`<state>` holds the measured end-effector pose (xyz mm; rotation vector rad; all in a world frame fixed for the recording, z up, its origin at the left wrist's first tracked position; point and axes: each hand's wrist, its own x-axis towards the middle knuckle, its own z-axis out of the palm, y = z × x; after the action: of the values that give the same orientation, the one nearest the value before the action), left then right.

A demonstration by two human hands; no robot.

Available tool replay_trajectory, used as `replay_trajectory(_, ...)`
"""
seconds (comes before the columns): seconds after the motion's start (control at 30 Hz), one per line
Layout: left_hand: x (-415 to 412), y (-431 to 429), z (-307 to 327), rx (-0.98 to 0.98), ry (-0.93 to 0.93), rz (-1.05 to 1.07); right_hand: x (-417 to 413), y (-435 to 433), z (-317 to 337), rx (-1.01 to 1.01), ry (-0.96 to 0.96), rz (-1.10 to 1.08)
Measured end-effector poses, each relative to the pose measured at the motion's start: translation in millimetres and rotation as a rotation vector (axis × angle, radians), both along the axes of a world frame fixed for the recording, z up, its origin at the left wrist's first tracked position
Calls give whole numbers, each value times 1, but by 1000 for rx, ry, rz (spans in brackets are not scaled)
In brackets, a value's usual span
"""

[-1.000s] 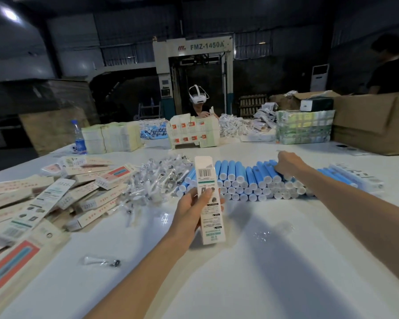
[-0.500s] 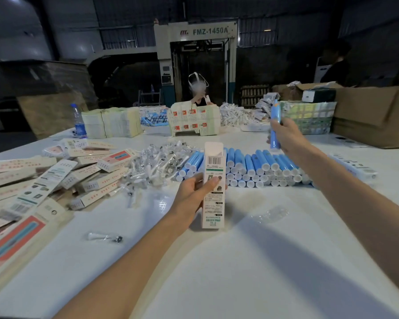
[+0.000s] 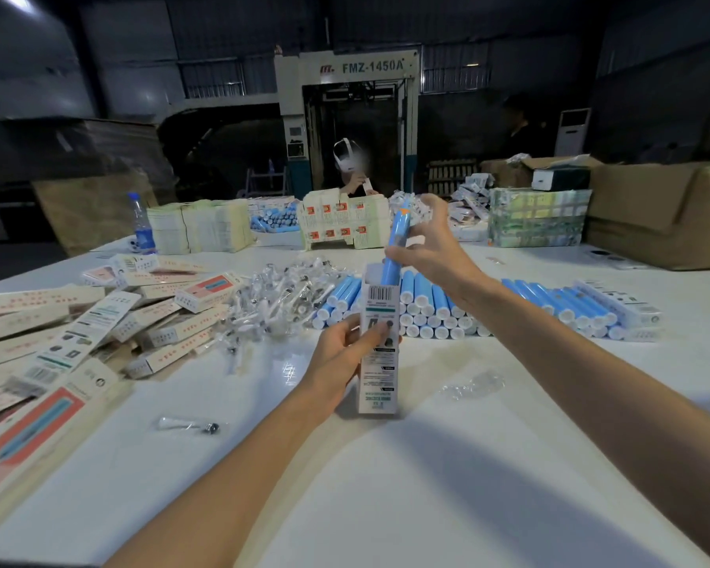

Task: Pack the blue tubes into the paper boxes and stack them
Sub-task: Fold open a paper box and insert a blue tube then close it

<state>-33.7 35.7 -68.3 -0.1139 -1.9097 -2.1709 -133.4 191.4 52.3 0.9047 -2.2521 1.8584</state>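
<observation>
head view shows your left hand [image 3: 347,350] wrapped around the middle of a paper box [image 3: 378,362], standing it upright on the white table [image 3: 447,477] with its open top facing up, so the tube has a steady mouth to enter. your right hand [image 3: 431,248] pinches a blue tube [image 3: 400,229] around its middle, thumb on the near side and the other fingers spread behind. its lower end sits inside the box opening while most of it sticks out, leaning slightly right. gripping above the box rim looks meant to leave room to slide it down. the tube is a smooth light-blue cylinder with an orange mark near its top. the stock of blue tubes [image 3: 431,309] lies stacked just beyond the box, white caps toward you.
</observation>
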Motion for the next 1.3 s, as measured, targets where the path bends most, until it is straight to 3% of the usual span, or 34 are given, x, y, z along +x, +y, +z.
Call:
replay_trajectory(0.2,0,4,0,-21,2,24,-6,0,-6,198,128,61)
replay_trajectory(0.43,-1,2,-4,-85,-3,113,-6,-16,-48,196,167,36)
replay_trajectory(0.6,-3,-11,-2,-199,-35,343,-6,-45,-66,30,259,-62)
replay_trajectory(0.77,1,-44,-5,-423,-153,593,-8,-98,-85,143,384,-32)
replay_trajectory(0.9,18,-90,-17,-235,-122,745,-13,-140,-99,162,352,31)
replay_trajectory(1.03,29,-118,-25,-16,-75,808,-23,-179,-115,498,608,-5)
replay_trajectory(1.17,31,-120,-24,49,-44,821,-26,-214,-129,735,740,19)
replay_trajectory(1.3,33,-116,-21,14,3,764,-20,-234,-139,659,760,-66)
